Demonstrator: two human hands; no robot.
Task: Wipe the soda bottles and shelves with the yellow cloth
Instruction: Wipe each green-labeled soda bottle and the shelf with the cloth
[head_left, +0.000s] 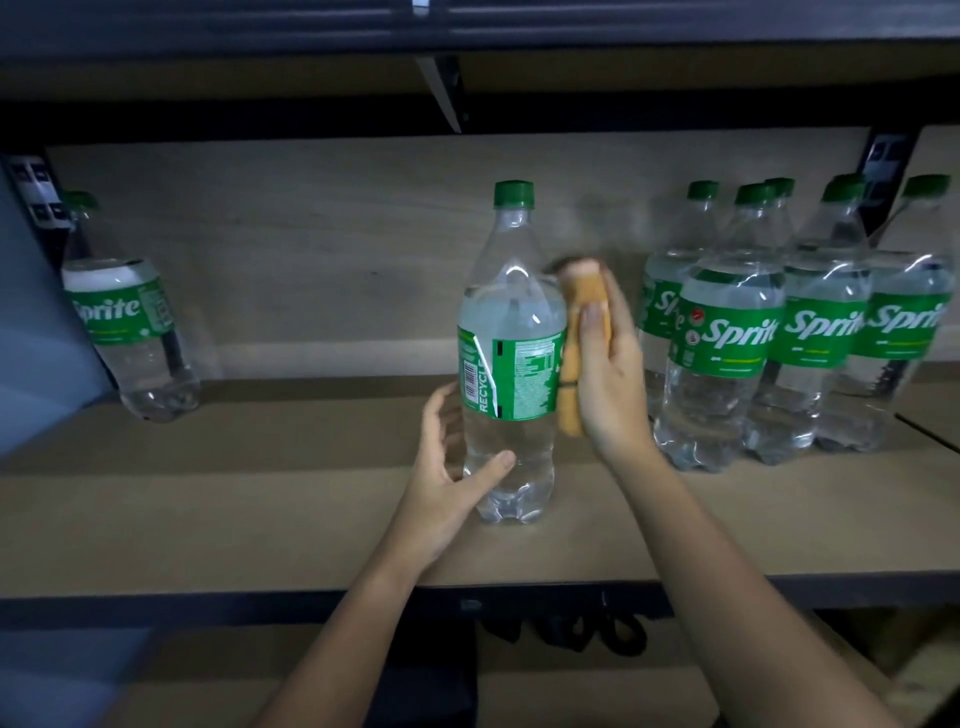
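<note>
Centre bottle (511, 353) stands upright on the shelf (260, 519), near the front, barcode side of the label facing the camera, green cap on.

Left hand (452, 467) cups the bottle low down: thumb lies across the clear lower body, fingers curve round the left and back side. Reads as a steadying hold, loose rather than tight.

Right hand (605, 369) grasps the cloth (584, 332), bunched into a folded pad, thumb over its outer face. Cloth presses on the bottle's right side, spanning from the shoulder to the bottom of the label. Hand and cloth are a bit motion-blurred, so exact finger placement behind the pad is unclear.

Other stock on the same shelf:
- Lone bottle (130, 332) at far left against the back panel, well apart from the centre one; it looks tilted, maybe just lens distortion.
- Cluster of bottles (779, 332) at right, upright, packed touching each other, labels forward. The nearest one sits just behind and beside the right hand.

Upper shelf (467, 31) overhangs at the top, with a bracket (444, 93) under it.
</note>
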